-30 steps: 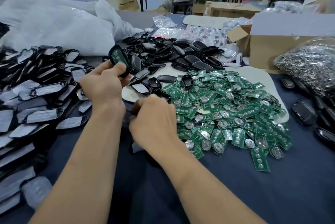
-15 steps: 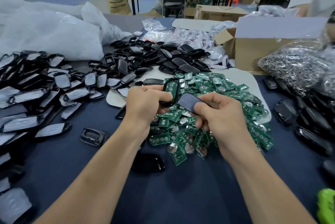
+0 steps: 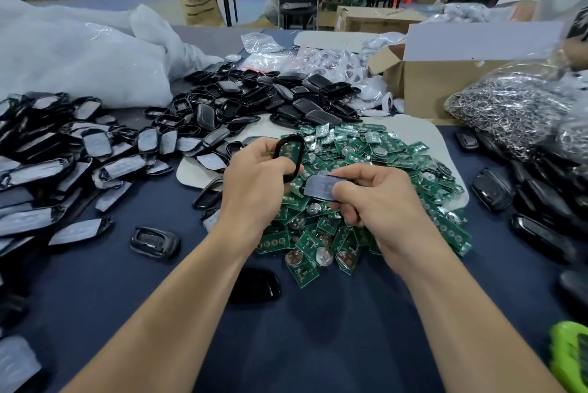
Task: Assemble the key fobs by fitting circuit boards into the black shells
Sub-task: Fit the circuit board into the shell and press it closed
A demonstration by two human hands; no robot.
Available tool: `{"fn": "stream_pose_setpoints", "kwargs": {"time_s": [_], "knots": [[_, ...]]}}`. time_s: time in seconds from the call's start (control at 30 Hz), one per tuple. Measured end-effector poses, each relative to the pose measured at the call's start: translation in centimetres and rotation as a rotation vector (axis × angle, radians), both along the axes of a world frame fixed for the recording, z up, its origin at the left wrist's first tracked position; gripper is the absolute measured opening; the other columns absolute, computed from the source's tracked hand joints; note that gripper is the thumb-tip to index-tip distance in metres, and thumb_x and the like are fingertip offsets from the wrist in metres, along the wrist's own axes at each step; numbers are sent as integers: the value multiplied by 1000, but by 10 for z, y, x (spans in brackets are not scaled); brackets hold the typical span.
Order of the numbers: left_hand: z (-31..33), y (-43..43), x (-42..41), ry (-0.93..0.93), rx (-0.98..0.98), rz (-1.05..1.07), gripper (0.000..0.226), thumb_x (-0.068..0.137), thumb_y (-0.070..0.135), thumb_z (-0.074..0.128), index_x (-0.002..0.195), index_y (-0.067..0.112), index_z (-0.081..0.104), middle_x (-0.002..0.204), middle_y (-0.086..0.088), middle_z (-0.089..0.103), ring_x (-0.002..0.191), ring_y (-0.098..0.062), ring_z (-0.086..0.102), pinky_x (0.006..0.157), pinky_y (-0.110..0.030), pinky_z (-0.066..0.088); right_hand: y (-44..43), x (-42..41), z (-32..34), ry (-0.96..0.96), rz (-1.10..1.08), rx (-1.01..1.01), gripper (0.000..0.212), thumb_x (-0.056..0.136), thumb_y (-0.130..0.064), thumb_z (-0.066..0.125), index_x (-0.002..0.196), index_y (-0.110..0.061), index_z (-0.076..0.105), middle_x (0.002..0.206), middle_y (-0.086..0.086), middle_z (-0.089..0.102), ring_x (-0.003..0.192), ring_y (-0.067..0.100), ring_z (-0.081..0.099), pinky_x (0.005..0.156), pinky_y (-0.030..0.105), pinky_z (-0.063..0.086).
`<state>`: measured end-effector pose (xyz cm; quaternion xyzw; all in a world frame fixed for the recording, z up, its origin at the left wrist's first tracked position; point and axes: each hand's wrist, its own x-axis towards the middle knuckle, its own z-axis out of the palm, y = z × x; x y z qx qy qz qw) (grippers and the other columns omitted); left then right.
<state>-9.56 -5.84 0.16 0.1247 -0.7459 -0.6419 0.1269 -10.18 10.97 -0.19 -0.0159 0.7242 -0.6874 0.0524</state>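
A glossy oval black shell with a green board seated inside is gripped in the left hand, while a flat, film-covered cover piece is pinched in the right hand, both above a heap of green circuit boards. Shiny metal rings are held in a clear plastic bag beside an open cardboard box.

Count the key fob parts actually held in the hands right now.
2. The left hand holds a black oval shell with a green circuit board seated inside; the right hand pinches a grey film-covered shell cover. Anything tucked inside the palms would be hidden.
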Motion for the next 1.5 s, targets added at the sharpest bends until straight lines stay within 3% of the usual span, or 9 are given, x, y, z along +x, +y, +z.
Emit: {"fn": "stream_pose_setpoints", "kwargs": {"time_s": [0.23, 0.43, 0.67, 0.73, 0.87, 1.07, 1.27, 1.37, 1.5], "knots": [[8, 3, 4, -23, 286, -55, 20, 58, 14, 57, 76, 7, 55, 75, -8, 59, 63, -17, 57, 60, -33, 59, 1, 0, 4, -62, 29, -49, 20, 87, 7, 63, 92, -9, 75, 62, 3, 68, 49, 16, 49, 42, 18, 36], [4, 8, 0, -82, 211, -121, 15, 77, 12, 66, 90, 8, 60, 80, -4, 58, 52, -8, 56, 60, -29, 56, 3, 0, 7, -88, 41, -115, 21, 88, 6, 62, 93, -10, 74, 63, 9, 66, 44, 11, 45, 47, 21, 35], [-1, 5, 0, -24, 46, -218, 31, 68, 14, 69, 98, 16, 67, 64, 4, 58, 60, -15, 52, 62, -33, 50, 4, 0, 8, -92, 5, -118, 19, 87, 7, 64, 94, -7, 74, 63, 10, 66, 43, 12, 47, 44, 21, 37], [0, 3, 0, -12, 22, -235, 30, 69, 13, 68, 99, 17, 67, 66, 3, 58, 63, -17, 52, 66, -38, 50, 4, 0, 11, -152, 47, -168, 8, 95, -2, 65, 97, -3, 73, 67, 13, 67, 45, 13, 52, 42, 19, 39], [7, -5, 3, 53, 61, -418, 23, 76, 7, 67, 98, 16, 67, 75, 1, 58, 66, -15, 51, 64, -28, 49, 11, 1, 17, -379, 186, -372, 45, 106, -37, 51, 107, 5, 66, 82, 24, 73, 55, 24, 66, 44, 24, 49], [12, -11, 6, 128, 212, -570, 21, 81, 0, 65, 93, 18, 66, 76, 3, 57, 67, -12, 49, 63, -24, 45, 8, 8, 24, -575, 435, -598, 39, 88, -28, 60, 92, 6, 80, 83, 25, 70, 60, 26, 68, 50, 24, 58], [14, -6, 7, 77, 377, -472, 19, 77, 21, 77, 94, 16, 68, 73, -3, 61, 56, -15, 55, 56, -24, 52, -1, 10, 23, -581, 459, -777, 40, 85, -19, 64, 115, 6, 66, 91, 25, 69, 69, 28, 69, 63, 30, 64], [13, -6, 4, 41, 420, -340, 34, 75, 38, 73, 97, 14, 64, 69, 2, 59, 61, -12, 54, 64, -27, 50, 1, 8, 22, -551, 445, -832, 31, 85, -14, 66, 104, 8, 76, 98, 25, 70, 78, 32, 72, 70, 36, 65], [10, -4, 4, 34, 360, -222, 10, 90, 19, 59, 93, 16, 67, 66, 1, 57, 63, -11, 51, 68, -32, 43, 3, 5, 17, -530, 359, -911, 31, 82, -5, 68, 108, 10, 75, 101, 24, 71, 92, 38, 72, 87, 48, 63]]}}
